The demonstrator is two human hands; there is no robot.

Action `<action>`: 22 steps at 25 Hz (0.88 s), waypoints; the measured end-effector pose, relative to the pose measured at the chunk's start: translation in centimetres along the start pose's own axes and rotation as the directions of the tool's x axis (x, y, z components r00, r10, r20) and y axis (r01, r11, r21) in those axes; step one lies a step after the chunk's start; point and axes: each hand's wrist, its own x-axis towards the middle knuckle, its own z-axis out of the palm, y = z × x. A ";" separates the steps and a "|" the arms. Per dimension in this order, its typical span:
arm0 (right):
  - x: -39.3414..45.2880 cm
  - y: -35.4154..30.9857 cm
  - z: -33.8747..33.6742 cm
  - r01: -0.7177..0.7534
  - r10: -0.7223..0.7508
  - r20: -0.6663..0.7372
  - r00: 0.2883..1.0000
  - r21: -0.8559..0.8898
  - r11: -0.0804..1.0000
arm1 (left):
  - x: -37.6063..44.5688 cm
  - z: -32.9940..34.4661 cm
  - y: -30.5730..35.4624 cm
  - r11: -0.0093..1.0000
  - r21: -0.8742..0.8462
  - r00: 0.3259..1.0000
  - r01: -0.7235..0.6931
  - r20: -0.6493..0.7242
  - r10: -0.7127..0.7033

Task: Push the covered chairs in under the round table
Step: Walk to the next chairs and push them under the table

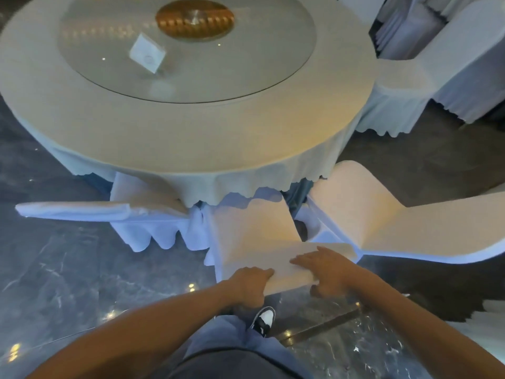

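Dark marble floor underfoot. Our left hand and right hand curl closed over the backrest top of the near white-covered chair; its seat points straight away from us, front edge just under the round cloth-draped table.

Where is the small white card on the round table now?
In the head view the small white card stands on the glass turntable, left of centre, just below and left of the golden hub.
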 end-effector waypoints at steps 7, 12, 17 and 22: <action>4.0 -0.6 -2.4 -0.094 0.073 -0.201 0.977 -0.095 0.991 | 1.2 -4.0 -2.8 0.989 -0.145 0.991 0.023 -0.129 -0.043; 8.9 -1.9 -5.7 -0.119 0.084 -0.259 0.962 -0.125 0.985 | 1.5 -8.0 -6.1 0.960 -0.272 0.934 0.061 -0.323 -0.151; 12.6 -3.3 -7.5 -0.128 0.109 -0.333 0.937 -0.036 0.991 | 2.4 -10.3 -10.0 0.944 -0.286 0.896 0.167 -0.355 -0.266; 15.3 -3.8 -9.8 -0.148 0.155 -0.374 0.914 0.045 0.988 | 3.5 -12.9 -12.2 0.957 -0.206 0.880 0.206 -0.389 -0.273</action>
